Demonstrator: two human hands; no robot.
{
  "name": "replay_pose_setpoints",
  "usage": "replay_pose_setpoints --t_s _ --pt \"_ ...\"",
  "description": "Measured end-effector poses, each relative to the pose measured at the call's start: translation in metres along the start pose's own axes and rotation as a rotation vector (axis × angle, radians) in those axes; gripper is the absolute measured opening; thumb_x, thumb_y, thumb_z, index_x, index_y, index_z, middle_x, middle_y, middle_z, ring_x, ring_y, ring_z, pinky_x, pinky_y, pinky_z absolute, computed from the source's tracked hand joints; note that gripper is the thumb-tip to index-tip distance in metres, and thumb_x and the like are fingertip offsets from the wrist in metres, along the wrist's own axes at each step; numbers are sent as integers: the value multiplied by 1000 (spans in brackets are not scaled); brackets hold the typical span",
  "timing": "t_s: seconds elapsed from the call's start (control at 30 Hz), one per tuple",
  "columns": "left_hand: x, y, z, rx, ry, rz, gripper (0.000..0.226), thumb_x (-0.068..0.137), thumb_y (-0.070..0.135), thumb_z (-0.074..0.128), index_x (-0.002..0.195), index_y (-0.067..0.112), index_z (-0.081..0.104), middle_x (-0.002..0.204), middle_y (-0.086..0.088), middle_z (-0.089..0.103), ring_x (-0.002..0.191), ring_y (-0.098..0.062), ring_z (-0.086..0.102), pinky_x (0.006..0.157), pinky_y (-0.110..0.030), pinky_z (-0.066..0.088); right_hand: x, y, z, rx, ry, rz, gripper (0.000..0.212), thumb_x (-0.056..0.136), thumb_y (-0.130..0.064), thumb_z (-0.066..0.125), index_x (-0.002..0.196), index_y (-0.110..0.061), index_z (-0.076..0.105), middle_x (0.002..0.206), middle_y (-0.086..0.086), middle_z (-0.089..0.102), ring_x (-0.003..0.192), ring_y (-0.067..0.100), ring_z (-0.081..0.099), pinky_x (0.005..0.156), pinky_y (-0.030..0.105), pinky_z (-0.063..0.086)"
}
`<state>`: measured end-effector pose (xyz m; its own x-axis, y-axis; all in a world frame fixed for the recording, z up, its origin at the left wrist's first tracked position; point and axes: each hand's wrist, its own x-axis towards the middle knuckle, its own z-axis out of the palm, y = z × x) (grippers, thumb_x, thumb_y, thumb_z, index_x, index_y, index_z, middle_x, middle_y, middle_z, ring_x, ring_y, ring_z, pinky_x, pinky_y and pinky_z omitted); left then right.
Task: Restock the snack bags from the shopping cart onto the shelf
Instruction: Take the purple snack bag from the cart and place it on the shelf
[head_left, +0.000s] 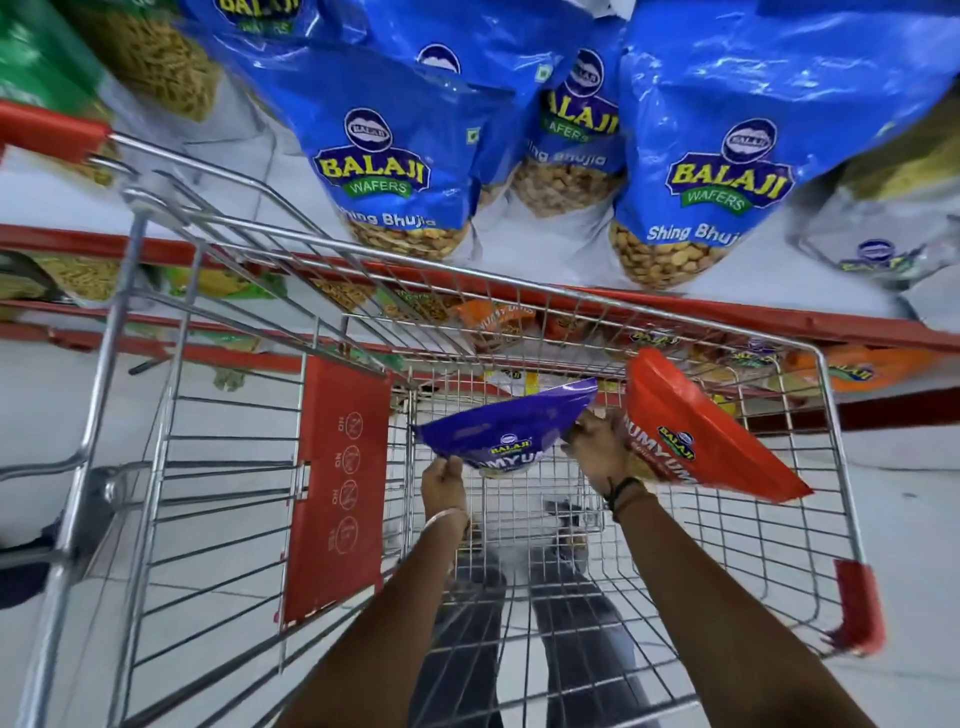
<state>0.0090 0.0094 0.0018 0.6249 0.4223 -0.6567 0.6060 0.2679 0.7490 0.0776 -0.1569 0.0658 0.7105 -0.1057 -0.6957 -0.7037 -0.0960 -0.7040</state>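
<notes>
Both my arms reach down into the wire shopping cart (571, 306). My left hand (444, 483) grips the lower left corner of a purple snack bag (511, 426). My right hand (600, 457) touches that bag's right edge and holds an orange-red snack bag (696, 431), which tilts up toward the cart's right side. Both bags hang inside the basket, above its mesh floor. Above the cart, the white shelf with a red edge (779, 312) carries several upright blue Balaji Shing Bhujia bags (395, 156).
The cart's red fold-down seat flap (337, 483) stands left of my hands. Its red handle cap (52, 135) is at upper left, and a red corner bumper (860, 608) at right. Lower shelves behind the cart hold orange and green snack bags (498, 322). My legs show through the mesh.
</notes>
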Motion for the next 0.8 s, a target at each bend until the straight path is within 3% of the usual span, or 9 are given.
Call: replay_pose_setpoints --t_s 0.07,0.1,0.2,0.3,0.43,0.57,0.63,0.73,0.8 --pt "-1 17 -3 -65 -17 -56 52 49 73 63 52 21 64 43 14 58 55 1 50 62 -24 42 -15 3 1 215 14 127 21 85 3 44 101 -1 57 110 20 61 101 24 63 90 34 51" --pt "-10 33 -2 -96 -28 -59 40 65 61 60 48 25 66 41 19 60 55 4 51 67 -26 41 -25 1 2 228 26 132 29 86 9 40 99 -8 58 118 20 59 113 30 57 95 42 47" --pt "-39 65 -6 -162 -42 6 34 88 6 48 60 23 57 51 15 61 63 -4 52 63 -33 34 -53 -6 -1 301 -3 39 37 86 11 36 72 -18 54 101 8 64 106 29 56 75 36 50" --pt "-72 100 -13 -207 -50 25 14 87 9 50 78 17 55 75 4 55 72 -9 49 60 -30 34 -85 -30 -7 376 -37 -70 23 87 -3 49 71 -16 57 86 1 67 86 20 62 64 31 51" --pt "-110 158 -8 -257 -66 155 23 86 10 53 65 18 55 66 -5 55 61 -18 50 57 -30 42 -130 -79 -23 487 -91 -256 15 81 -14 59 66 -18 63 60 -7 70 59 11 62 51 27 54" --pt "-143 224 -1 -282 -162 355 30 87 13 53 57 17 51 48 7 58 45 -15 48 41 -22 41 -170 -141 -48 479 -108 -445 18 89 -6 47 74 -13 55 55 -8 65 57 9 57 51 28 53" --pt "-164 261 2 -284 -238 446 27 85 20 56 58 18 50 58 1 57 59 -18 50 49 -28 45 -192 -177 -62 471 -129 -548 17 88 -9 50 73 -14 55 54 -7 63 60 11 55 58 31 51" --pt "-199 321 13 -316 -313 560 31 88 19 51 57 17 53 50 10 58 51 -10 50 44 -22 47 -231 -229 -83 484 -139 -743 15 70 -28 66 73 -15 58 58 -8 66 62 9 60 59 33 56" --pt "-225 360 20 -332 -391 655 28 90 17 47 64 19 58 65 4 60 63 -11 51 54 -28 52 -252 -261 -93 504 -113 -889 16 70 -29 65 74 -14 60 63 -9 67 62 6 61 58 32 58"
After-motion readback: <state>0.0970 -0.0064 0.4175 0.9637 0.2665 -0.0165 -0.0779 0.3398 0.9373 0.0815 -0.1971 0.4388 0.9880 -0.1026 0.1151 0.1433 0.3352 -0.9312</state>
